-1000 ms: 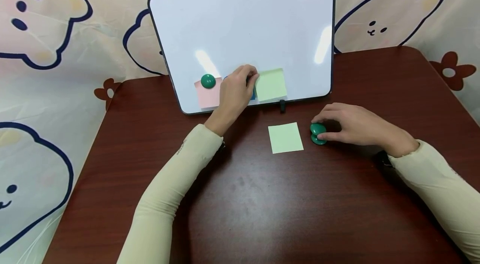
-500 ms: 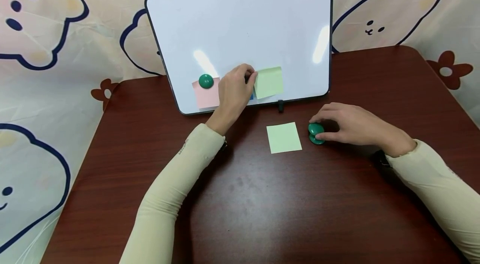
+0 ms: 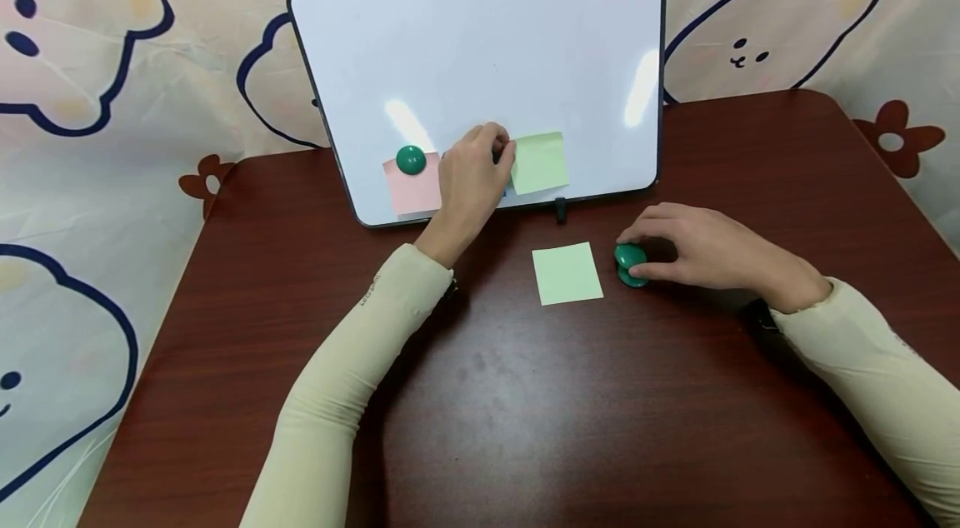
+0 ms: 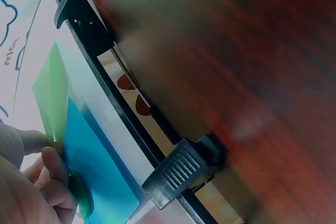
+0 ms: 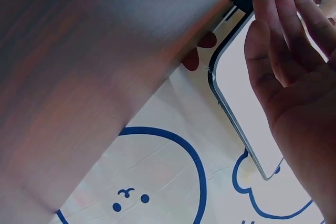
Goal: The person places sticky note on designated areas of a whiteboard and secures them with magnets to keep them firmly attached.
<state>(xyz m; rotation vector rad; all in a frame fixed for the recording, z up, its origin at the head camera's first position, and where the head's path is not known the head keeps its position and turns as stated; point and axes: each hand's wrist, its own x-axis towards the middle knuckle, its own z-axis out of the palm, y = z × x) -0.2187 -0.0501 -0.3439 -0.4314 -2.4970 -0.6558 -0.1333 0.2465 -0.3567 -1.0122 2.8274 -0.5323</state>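
Note:
My left hand point(image 3: 472, 174) pinches the left edge of a light green sticky note point(image 3: 542, 163) at the lower part of the whiteboard point(image 3: 487, 53). In the left wrist view, a blue sticky note point(image 4: 97, 171) lies beside that green note point(image 4: 51, 87), with a green round magnet point(image 4: 80, 195) on it, partly behind the fingers. A pink sticky note point(image 3: 418, 193) under another green magnet point(image 3: 411, 160) is left of the hand. On the table, my right hand point(image 3: 697, 249) holds a green magnet point(image 3: 630, 253) between thumb and fingers, with a second green disc point(image 3: 633, 281) just below.
A loose light green sticky note point(image 3: 567, 274) lies flat on the dark wooden table point(image 3: 480, 428), left of the right hand. Black clips point(image 4: 181, 174) support the whiteboard's bottom edge. Behind stands a curtain point(image 3: 750, 20) printed with cartoon figures.
The green note in the left hand has shifted slightly up on the whiteboard, its lower edge rising a little. The right hand stays on the magnet. The head view has drifted slightly.

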